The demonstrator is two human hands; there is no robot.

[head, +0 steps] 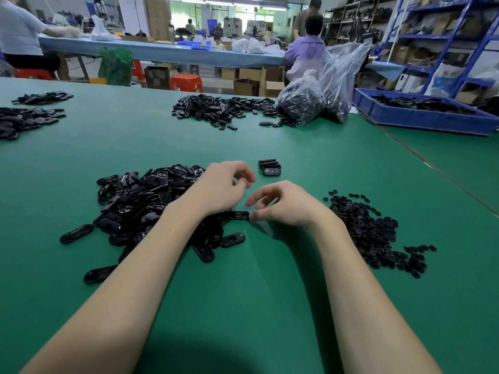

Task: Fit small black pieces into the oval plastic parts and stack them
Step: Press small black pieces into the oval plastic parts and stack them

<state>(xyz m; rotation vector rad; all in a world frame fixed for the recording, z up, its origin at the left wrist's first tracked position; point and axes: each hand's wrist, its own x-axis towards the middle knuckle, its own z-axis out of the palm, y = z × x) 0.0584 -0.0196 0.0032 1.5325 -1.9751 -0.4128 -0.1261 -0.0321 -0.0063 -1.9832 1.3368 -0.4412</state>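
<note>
A big heap of black oval plastic parts lies on the green table at my left. To the right is a pile of small black pieces. A short stack of fitted oval parts stands just beyond my hands. My right hand pinches the right end of one oval part between thumb and fingertips. That part's left end runs under my left hand, whose fingers are loosely curled above it. Whether the left hand grips the part is hidden.
More heaps of black parts lie at the far middle and far left. Clear plastic bags of parts and a blue crate stand at the back right. People sit at a blue table behind.
</note>
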